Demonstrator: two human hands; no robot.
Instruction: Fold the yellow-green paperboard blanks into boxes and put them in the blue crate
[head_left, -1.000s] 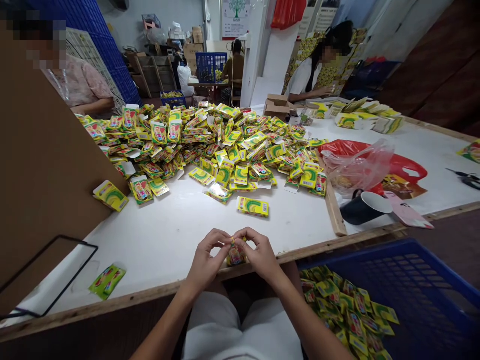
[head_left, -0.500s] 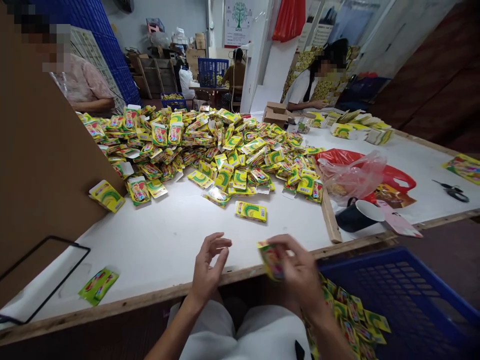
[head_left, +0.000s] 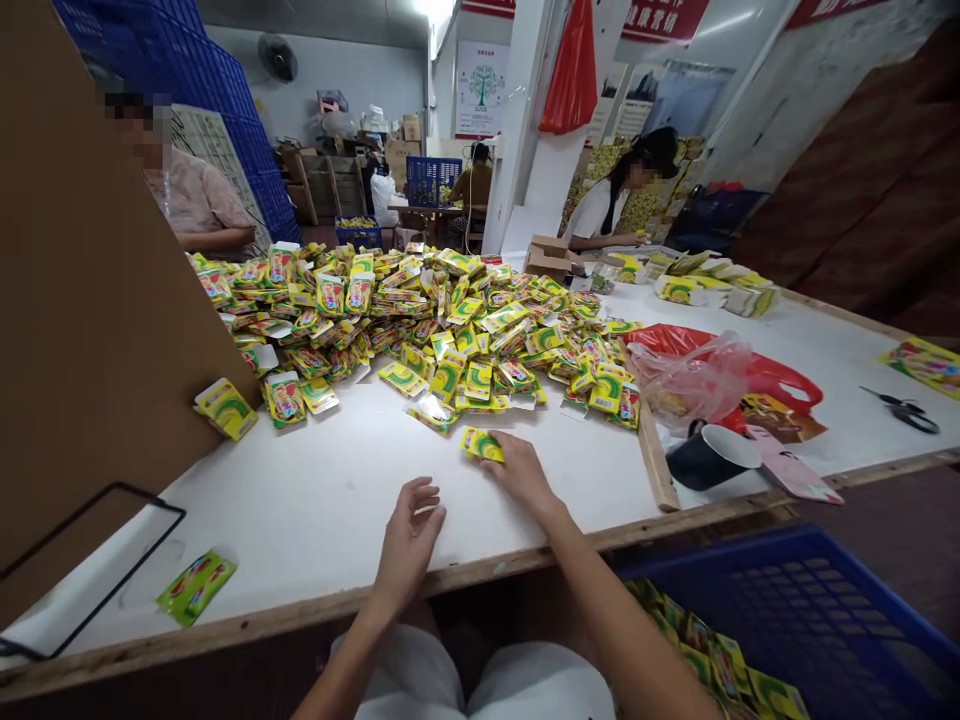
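My right hand [head_left: 520,467] reaches forward over the white table [head_left: 315,490] and its fingers rest on a lone yellow-green packet [head_left: 482,444] lying just in front of the big pile of packets [head_left: 420,310]. My left hand [head_left: 409,540] hovers near the table's front edge, fingers loosely curled and apart, holding nothing. To my lower right a blue crate [head_left: 825,620] holds several of the same packets.
A brown cardboard sheet [head_left: 82,330] leans at the left. One stray packet [head_left: 195,585] lies near the front left edge. A wooden strip [head_left: 654,460], black cup [head_left: 701,455], plastic bags [head_left: 697,365] and scissors [head_left: 904,408] lie at right. Other people sit at the far side.
My hands parted; the right hand carried the packet toward the blue crate, came back with nothing in it and now touches a fresh packet on the table. The left hand stayed near the edge.
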